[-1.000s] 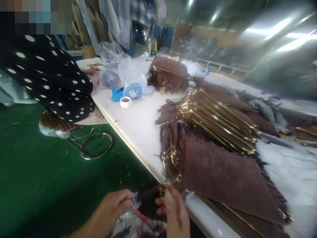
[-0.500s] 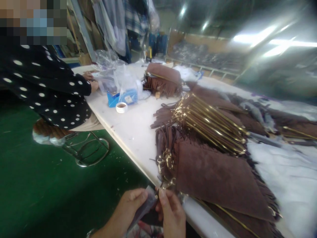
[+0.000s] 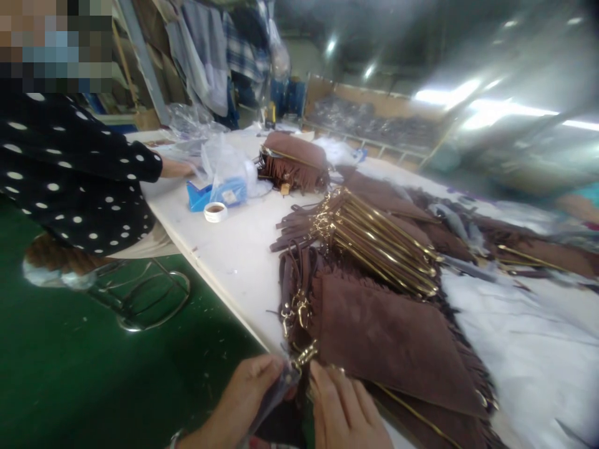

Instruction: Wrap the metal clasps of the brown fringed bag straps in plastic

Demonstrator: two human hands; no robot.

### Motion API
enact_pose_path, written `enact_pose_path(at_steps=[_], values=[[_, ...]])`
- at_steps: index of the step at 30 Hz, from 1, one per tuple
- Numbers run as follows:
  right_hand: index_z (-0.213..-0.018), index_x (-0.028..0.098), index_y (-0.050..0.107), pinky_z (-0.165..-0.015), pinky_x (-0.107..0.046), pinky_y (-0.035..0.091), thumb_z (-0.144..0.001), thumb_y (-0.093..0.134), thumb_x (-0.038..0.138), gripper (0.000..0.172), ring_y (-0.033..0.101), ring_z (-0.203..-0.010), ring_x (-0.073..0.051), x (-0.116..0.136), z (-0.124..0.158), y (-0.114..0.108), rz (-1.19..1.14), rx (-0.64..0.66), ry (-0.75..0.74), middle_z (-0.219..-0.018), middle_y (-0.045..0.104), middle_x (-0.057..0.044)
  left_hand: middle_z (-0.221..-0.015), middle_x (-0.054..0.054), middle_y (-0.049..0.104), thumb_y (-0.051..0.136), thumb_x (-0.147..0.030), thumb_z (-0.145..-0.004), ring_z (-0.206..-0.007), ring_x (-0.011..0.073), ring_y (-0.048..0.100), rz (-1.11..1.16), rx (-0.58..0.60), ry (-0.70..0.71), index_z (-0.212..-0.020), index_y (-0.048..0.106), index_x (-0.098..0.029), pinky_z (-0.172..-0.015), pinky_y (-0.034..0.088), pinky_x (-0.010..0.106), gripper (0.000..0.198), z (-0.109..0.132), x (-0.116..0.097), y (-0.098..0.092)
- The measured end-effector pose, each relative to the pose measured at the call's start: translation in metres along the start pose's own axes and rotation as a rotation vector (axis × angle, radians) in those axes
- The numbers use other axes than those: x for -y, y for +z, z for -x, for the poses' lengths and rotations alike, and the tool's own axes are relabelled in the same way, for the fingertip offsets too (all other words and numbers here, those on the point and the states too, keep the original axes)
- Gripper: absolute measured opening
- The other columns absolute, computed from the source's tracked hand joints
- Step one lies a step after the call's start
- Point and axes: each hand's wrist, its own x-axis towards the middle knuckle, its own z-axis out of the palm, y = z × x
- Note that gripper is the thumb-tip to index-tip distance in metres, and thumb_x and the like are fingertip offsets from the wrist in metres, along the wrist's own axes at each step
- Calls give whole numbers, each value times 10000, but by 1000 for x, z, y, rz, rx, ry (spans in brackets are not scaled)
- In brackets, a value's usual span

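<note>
At the table's near edge, my left hand (image 3: pixel 250 390) is closed, thumb on top, around a dark strap end wrapped in clear plastic (image 3: pixel 276 396). A gold snap clasp (image 3: pixel 306 354) sticks out just beyond its fingertips. My right hand (image 3: pixel 344 405) has its back up and its fingers stretched out side by side, close to the clasp and the near corner of a brown suede fringed bag (image 3: pixel 388 337). Its fingertips are partly hidden. More straps with gold clasps (image 3: pixel 299 305) lie at the bag's left end.
Behind lies a stack of brown bags with gold zippers (image 3: pixel 379 237). Farther off are a fringed bag pile (image 3: pixel 294 156), a blue tape dispenser (image 3: pixel 199 196) and a white tape roll (image 3: pixel 215 212). A person in a dotted sleeve (image 3: pixel 93 162) works at left, beside a metal stool (image 3: pixel 154 293).
My right hand has gone from pinching beside the clasp to stretched fingers, slightly to the right. My left hand keeps its hold. The other person's hand has shifted, and the view has turned slightly right.
</note>
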Motion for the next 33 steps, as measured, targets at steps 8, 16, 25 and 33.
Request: enact_pose_path(at_steps=[8,16,25,33], values=[[-1219,206,644,-1106,-539,257,-938,443,254,349,440,-1299,-347,-24,-58,-27,118,173,-389,-1407,547,-107,-689,63,677,507,-701,-856,-530,140,613,-6,-54,-116,-887,649,-138,-484,419,190,582,9,-7,9],[-1180,226,642,-1132,-438,280,-865,584,165,326,509,-1256,-249,-47,-56,-2,-112,243,-365,-1300,643,-38,-759,103,711,577,-669,-832,-650,200,657,41,-60,-77,-853,682,-125,-602,499,264,555,7,-9,10],[-1195,132,607,-1092,-463,378,-904,452,57,338,563,-1156,-235,-48,-53,5,-238,167,-431,-1178,687,-85,-739,41,631,517,-557,-926,-684,169,576,-115,-50,146,-807,668,-135,-624,441,246,463,-7,-5,29],[-1324,54,464,-1067,-480,451,-776,412,-3,554,496,-1233,-262,-45,-56,-11,-233,263,-431,-1261,605,-159,-664,18,605,451,-530,-955,-635,176,564,-261,-104,229,-749,621,-155,-591,419,247,460,-14,-22,41]])
